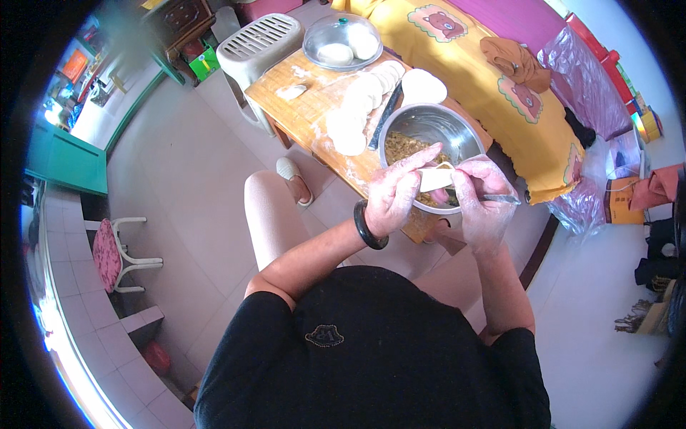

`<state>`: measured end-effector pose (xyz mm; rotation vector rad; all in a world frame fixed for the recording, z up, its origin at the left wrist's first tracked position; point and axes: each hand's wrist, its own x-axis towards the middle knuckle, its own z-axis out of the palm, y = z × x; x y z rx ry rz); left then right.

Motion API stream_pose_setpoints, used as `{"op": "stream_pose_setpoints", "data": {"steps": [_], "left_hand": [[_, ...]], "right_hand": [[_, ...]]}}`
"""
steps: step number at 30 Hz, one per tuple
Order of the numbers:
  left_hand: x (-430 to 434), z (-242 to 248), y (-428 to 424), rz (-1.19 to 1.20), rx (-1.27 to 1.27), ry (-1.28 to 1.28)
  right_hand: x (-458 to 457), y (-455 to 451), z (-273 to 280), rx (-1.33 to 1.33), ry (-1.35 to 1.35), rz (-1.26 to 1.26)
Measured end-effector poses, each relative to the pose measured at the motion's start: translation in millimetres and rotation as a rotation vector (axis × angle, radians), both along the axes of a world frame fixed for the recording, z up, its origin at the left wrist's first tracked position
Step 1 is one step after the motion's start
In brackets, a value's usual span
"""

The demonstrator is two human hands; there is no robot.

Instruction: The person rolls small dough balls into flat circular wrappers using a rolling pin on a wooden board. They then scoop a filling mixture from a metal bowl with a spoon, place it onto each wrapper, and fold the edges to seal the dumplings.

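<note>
My left hand pinches one end of a folded dough wrapper, and the fingers of my right hand grip its other end. Flour dusts both hands. A thin utensil handle sticks out from my right hand; its other end is mostly hidden. Just beneath the wrapper is a metal bowl with minced filling in it. Overlapping round dough wrappers lie in a row left of the bowl. A dark, narrow stick-like tool rests between that row and the bowl.
The floury wooden table also bears a white dough piece and a domed clear cover over white dough lumps. A plastic stool adjoins its far left end. Along the right runs a seat with a yellow cover.
</note>
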<state>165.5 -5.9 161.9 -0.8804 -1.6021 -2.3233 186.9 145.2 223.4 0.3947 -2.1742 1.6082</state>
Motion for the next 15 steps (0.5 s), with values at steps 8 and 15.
{"op": "stream_pose_setpoints", "data": {"steps": [8,15], "left_hand": [[-1.7,1.1,-0.8,0.116,-0.134,-0.001],[-2.6,-1.2,-0.2,0.021,-0.099,-0.047]], "right_hand": [[-4.3,5.9,0.1,0.125,0.183,-0.005],[-6.6,4.9,1.4,0.058,0.068,0.057]]}}
